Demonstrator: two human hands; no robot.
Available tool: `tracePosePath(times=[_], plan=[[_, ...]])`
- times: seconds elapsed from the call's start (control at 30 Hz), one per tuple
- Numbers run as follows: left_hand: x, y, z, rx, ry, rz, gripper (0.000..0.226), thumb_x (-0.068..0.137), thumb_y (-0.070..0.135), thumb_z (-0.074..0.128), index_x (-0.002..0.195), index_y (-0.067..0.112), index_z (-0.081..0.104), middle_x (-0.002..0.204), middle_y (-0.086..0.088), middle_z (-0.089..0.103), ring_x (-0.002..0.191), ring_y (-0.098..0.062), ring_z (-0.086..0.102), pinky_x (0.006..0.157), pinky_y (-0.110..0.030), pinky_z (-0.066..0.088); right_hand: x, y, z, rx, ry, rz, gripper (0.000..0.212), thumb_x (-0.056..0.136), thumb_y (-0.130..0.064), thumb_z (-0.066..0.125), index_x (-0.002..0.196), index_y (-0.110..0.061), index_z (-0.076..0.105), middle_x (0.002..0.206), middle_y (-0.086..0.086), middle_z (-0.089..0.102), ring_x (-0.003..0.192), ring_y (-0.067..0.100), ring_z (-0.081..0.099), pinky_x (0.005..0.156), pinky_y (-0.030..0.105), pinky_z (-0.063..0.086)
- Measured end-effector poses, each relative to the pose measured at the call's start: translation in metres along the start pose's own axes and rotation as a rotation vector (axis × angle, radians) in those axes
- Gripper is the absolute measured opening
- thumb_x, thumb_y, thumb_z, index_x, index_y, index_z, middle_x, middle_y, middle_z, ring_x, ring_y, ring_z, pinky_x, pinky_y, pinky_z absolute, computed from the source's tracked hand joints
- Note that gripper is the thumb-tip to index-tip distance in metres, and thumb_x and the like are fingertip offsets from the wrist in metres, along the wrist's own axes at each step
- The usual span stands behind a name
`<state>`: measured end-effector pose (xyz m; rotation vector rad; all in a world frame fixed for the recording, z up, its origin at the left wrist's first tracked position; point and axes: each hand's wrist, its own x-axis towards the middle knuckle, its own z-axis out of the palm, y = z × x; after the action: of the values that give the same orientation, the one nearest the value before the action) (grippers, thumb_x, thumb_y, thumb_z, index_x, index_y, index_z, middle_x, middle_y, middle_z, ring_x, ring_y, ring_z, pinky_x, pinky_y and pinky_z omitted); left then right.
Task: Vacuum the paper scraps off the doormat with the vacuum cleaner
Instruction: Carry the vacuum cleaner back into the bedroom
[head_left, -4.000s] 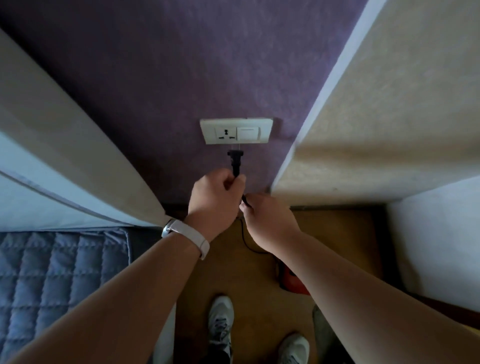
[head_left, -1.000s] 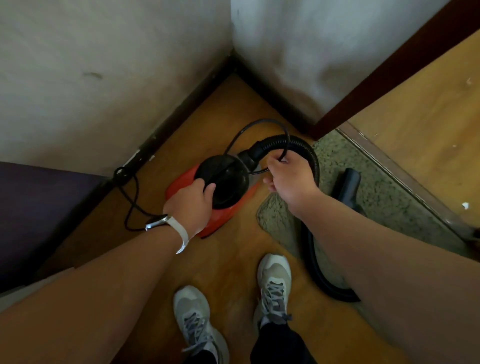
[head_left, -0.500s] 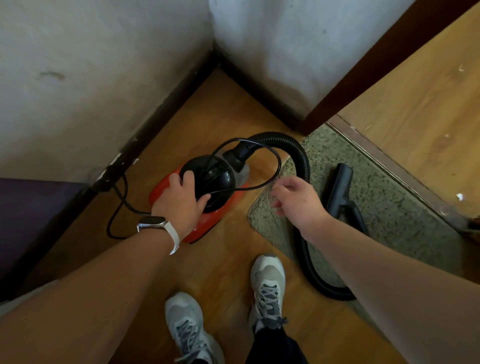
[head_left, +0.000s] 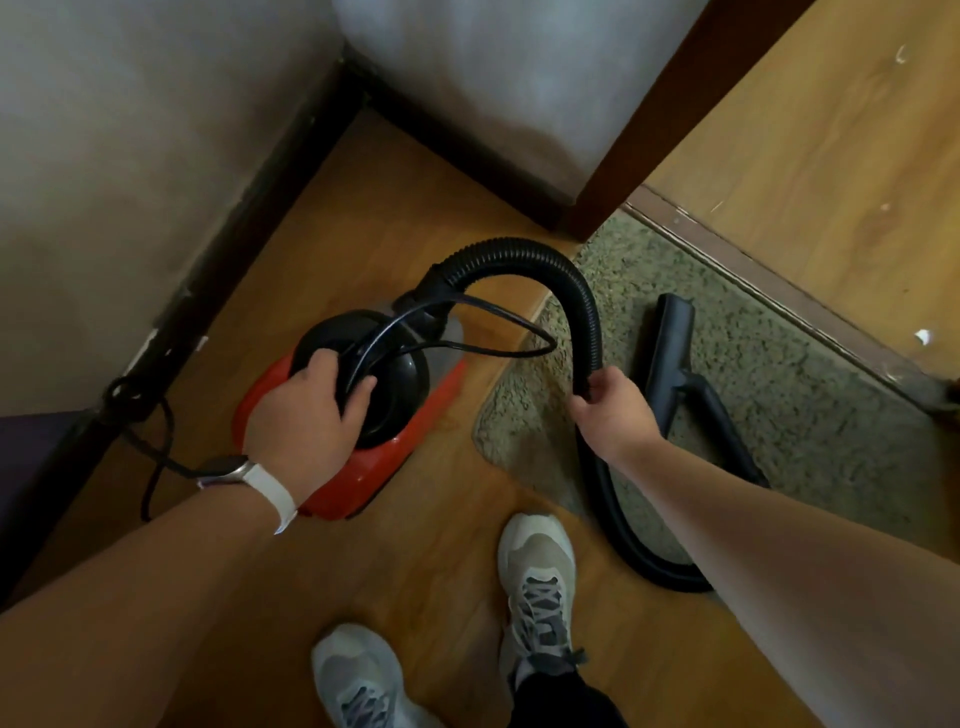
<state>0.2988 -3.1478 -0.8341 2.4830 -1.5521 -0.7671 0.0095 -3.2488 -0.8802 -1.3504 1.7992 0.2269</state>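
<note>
Vacuum cleaner (head_left: 363, 478) sits on the wooden floor, just left of the doormat (head_left: 805, 395), its long axis running near-left to far-right, hose end aimed at the wall corner. Left hand (head_left: 306, 415) is on the black dome, grip curled over the top where the power cord (head_left: 498, 353) loops out. Right hand (head_left: 615, 410) has its grip wrapped round the hose (head_left: 519, 252), just past its arch. Nozzle (head_left: 670, 343) lies on the mat, lengthwise away from the person.
</note>
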Motion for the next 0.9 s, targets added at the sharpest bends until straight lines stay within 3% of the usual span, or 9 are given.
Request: tracePosePath(times=[0.07,0.2,0.33,0.47,0.67,0.77,0.9], plan=[[0.000,-0.003,0.001,0.003,0.021,0.019,0.027,0.096,0.039,0.055,0.093,0.013,0.049,0.066,-0.004,0.057,0.053,-0.022,0.054,0.046,-0.032,0.044,0.011,0.019,0.013,-0.051,0.016,0.026,0.047,0.091,-0.033,0.064,0.132,-0.015,0.048,0.121,0.007,0.054,0.088,0.021,0.057,0.072,0.030,0.046],[-0.001,-0.002,0.004,0.027,0.079,0.000,0.026,0.096,0.037,0.056,0.093,0.012,0.050,0.062,0.002,0.051,0.048,-0.007,0.039,0.044,-0.022,0.028,0.028,0.055,0.046,-0.074,0.017,0.099,0.061,0.087,-0.038,0.071,0.135,-0.013,0.043,0.128,0.011,0.050,0.112,0.031,0.057,0.091,0.041,0.052],[-0.004,0.003,0.005,0.003,0.115,-0.023,0.023,0.096,0.037,0.056,0.094,0.015,0.049,0.065,0.006,0.049,0.054,-0.011,0.040,0.047,-0.021,0.029,0.033,0.073,0.075,-0.054,-0.059,0.148,0.047,0.089,-0.035,0.068,0.123,-0.012,0.045,0.117,0.014,0.062,0.102,0.034,0.063,0.083,0.042,0.054],[-0.004,0.007,0.001,-0.017,0.108,-0.009,0.025,0.096,0.038,0.057,0.098,0.014,0.052,0.065,0.003,0.054,0.058,-0.019,0.048,0.053,-0.029,0.037,0.014,0.071,0.075,0.082,0.004,0.128,0.038,0.091,-0.031,0.063,0.121,-0.015,0.046,0.111,0.012,0.065,0.101,0.034,0.064,0.086,0.044,0.054],[-0.005,0.019,-0.019,-0.006,-0.021,-0.099,0.026,0.097,0.040,0.054,0.101,0.014,0.051,0.072,-0.005,0.059,0.060,-0.022,0.047,0.055,-0.032,0.037,-0.038,0.050,0.037,0.162,0.064,0.109,0.024,0.089,-0.033,0.063,0.106,-0.022,0.048,0.087,0.000,0.062,0.071,0.019,0.062,0.061,0.035,0.053],[-0.013,0.028,-0.038,-0.036,-0.031,-0.164,0.025,0.097,0.039,0.053,0.100,0.013,0.052,0.076,-0.006,0.058,0.067,-0.026,0.052,0.063,-0.034,0.041,-0.061,0.031,0.015,0.107,0.048,0.072,0.026,0.087,-0.036,0.065,0.102,-0.022,0.050,0.081,-0.001,0.060,0.067,0.018,0.060,0.055,0.033,0.048],[-0.027,0.047,-0.073,-0.101,0.011,-0.240,0.021,0.095,0.037,0.056,0.093,0.017,0.050,0.072,0.001,0.054,0.063,-0.019,0.046,0.064,-0.032,0.037,-0.092,-0.007,-0.023,0.092,-0.037,0.014,0.027,0.088,-0.031,0.065,0.108,-0.024,0.048,0.081,0.001,0.060,0.062,0.018,0.061,0.047,0.030,0.042]])
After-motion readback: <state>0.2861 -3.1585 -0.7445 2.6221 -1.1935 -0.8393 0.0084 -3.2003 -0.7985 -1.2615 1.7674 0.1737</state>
